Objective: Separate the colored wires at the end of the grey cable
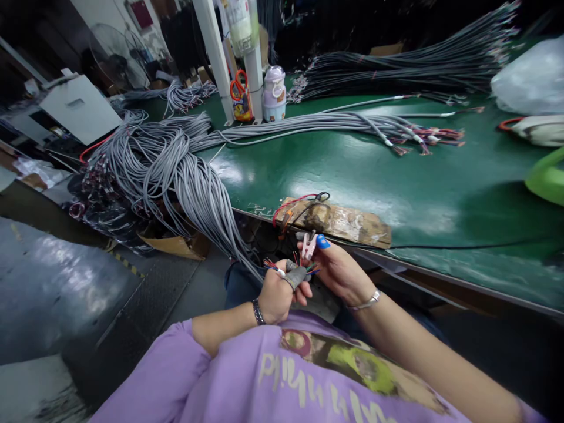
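My left hand (277, 294) is closed around the end of a grey cable (229, 235), whose thin coloured wires (273, 265) fan out above my fist. A grey finger cover sits on one finger. My right hand (337, 271) is closed on a small white clip-like tool (309, 245) held at the coloured wire ends; its thumb wears a blue cover. Both hands meet just below the edge of the green table (352, 170). The cable runs up and left into a big bundle of grey cables (163, 164).
A worn wooden block (348, 223) with red and black wires lies on the table edge above my hands. More cable bundles (396, 64) lie across the table's far side. A white post (215, 59), a jar and orange scissors (238, 88) stand at the back. A cardboard box (176, 244) rests below left.
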`<state>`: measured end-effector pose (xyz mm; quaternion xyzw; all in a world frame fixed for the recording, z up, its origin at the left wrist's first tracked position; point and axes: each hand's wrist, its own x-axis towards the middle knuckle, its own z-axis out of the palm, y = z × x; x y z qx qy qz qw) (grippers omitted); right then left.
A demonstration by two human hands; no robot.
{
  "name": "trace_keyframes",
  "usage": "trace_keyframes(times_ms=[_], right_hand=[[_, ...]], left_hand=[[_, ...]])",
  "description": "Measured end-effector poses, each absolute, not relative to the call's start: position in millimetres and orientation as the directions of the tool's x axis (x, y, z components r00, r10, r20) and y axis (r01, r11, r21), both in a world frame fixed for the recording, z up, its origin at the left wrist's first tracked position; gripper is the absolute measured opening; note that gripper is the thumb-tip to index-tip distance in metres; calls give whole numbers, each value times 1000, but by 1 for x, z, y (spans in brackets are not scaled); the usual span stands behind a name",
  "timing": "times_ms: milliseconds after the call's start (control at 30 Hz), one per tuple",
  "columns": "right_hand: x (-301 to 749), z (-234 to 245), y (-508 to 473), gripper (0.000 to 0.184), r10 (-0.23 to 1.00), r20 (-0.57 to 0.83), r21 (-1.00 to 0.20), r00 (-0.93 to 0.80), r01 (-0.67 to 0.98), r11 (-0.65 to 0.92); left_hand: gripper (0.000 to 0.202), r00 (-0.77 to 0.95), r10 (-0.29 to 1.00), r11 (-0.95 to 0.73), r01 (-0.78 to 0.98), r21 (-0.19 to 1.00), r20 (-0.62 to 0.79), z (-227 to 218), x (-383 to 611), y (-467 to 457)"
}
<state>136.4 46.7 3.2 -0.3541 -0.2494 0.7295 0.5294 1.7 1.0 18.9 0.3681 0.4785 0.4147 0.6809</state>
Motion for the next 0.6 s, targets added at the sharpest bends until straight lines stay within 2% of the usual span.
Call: trace_keyframes(times_ms=[333, 600], right_hand=[[137, 3, 44, 31, 924, -298, -673, -239, -634, -381], [145, 2, 42, 41, 900, -287, -650, -328, -624, -434]], left_hand=[[45, 179, 928, 364, -237, 901, -327, 17, -1, -1], [45, 179, 936, 340, -236, 910, -303, 13, -9, -5]])
